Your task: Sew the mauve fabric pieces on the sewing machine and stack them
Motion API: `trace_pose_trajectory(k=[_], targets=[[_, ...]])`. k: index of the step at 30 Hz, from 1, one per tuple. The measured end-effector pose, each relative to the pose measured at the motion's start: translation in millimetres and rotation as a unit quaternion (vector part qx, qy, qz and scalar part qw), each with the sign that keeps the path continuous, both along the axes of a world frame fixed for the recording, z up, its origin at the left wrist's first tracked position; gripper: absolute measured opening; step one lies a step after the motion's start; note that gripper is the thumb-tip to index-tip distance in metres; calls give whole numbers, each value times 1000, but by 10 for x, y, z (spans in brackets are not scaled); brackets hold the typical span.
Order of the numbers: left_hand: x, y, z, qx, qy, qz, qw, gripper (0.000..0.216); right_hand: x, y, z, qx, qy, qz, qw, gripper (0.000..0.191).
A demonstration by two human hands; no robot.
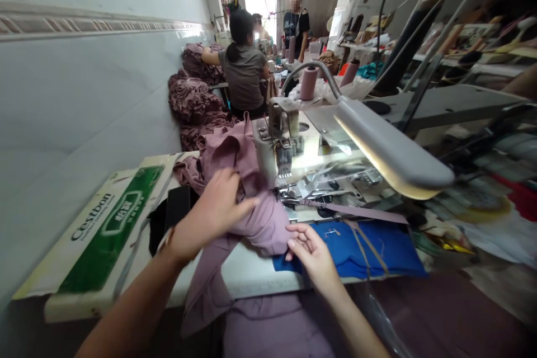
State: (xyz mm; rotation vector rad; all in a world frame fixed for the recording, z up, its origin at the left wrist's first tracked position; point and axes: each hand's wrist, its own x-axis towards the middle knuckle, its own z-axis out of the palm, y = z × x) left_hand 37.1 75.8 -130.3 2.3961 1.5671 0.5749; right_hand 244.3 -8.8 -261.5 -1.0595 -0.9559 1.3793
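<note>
Head view of a sewing station. The left hand (213,210) lies over a bunched fold of soft mauve cloth (264,224). Its fingers (247,204) are curled down and closed on the fold, seemingly to hold the bulk gathered to the left of the grey-white industrial sewing machine (279,145) and clear of its needle area. The right hand (314,251) meets the near lower edge of the same mauve cloth, with its fingers (296,235) narrowed into a pinch on that edge. This grip suits steadying a thin edge rather than bearing weight. The mauve cloth sits on the pale bench (247,274) just in front of the machine, between the two hands, and its tail hangs over the bench's front edge. Beside the right hand lies a flat bright-blue cloth (386,249), crossed by narrow mauve strips (356,212) that run from the machine's bed. A long grey lamp head on a bent arm (390,151) hangs low over the bed, angled to light the needle zone. A green-and-white printed cardboard box (104,229) lies flat at the bench's left end, apart from the hands. Farther back, a seated person in a grey shirt (243,75) sits beside heaps of mauve fabric (193,100), and mauve thread cones (309,83) stand behind the machine.
</note>
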Motion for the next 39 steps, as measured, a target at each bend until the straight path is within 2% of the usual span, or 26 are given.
trace_pose_trajectory(k=[3,5,7,10,12,14,17,20,22,24,26,28,30,33,36,39], targets=[[-174,-368,-269,-39,106,-30,993,20,-45,-43,-35,-24,90,-3,996,34],[-252,-419,-304,-78,81,-56,992,12,-91,-70,-36,-53,142,6,988,35],[-301,-371,-193,-149,-19,-80,985,13,-142,-90,-14,-83,188,35,978,30],[-325,-244,116,-238,-204,-63,948,18,-232,-92,65,-102,243,90,960,22],[-307,-150,296,-213,-247,-33,945,20,-315,-84,137,-97,268,107,952,23],[-274,-52,402,-147,-232,-20,961,21,-415,-100,204,-87,272,123,950,25],[-235,42,450,-63,-216,-12,974,21,-521,-238,259,-78,250,174,949,28],[-247,-11,421,-65,-191,-7,979,21,-435,-483,232,-119,254,200,939,32],[-275,-109,371,-99,-160,-13,982,22,-268,-612,175,-165,268,151,937,31],[-301,-198,303,-125,-139,-18,982,22,-81,-653,101,-178,259,78,946,25],[-310,-234,236,-129,-137,-15,982,22,60,-602,25,-160,218,35,962,21],[-297,-207,192,-114,-143,-11,983,21,129,-491,-35,-126,146,30,981,24],[-276,-131,188,-96,-145,-11,985,22,140,-367,-61,-91,58,29,994,29],[-271,51,257,-58,-139,-18,988,22,107,-220,-30,-58,-36,8,998,31],[-315,297,342,-9,-104,-14,994,23,66,-118,39,-53,-54,-9,997,34],[-312,464,305,80,-28,31,996,19,13,-33,85,-42,-55,-22,997,35]])
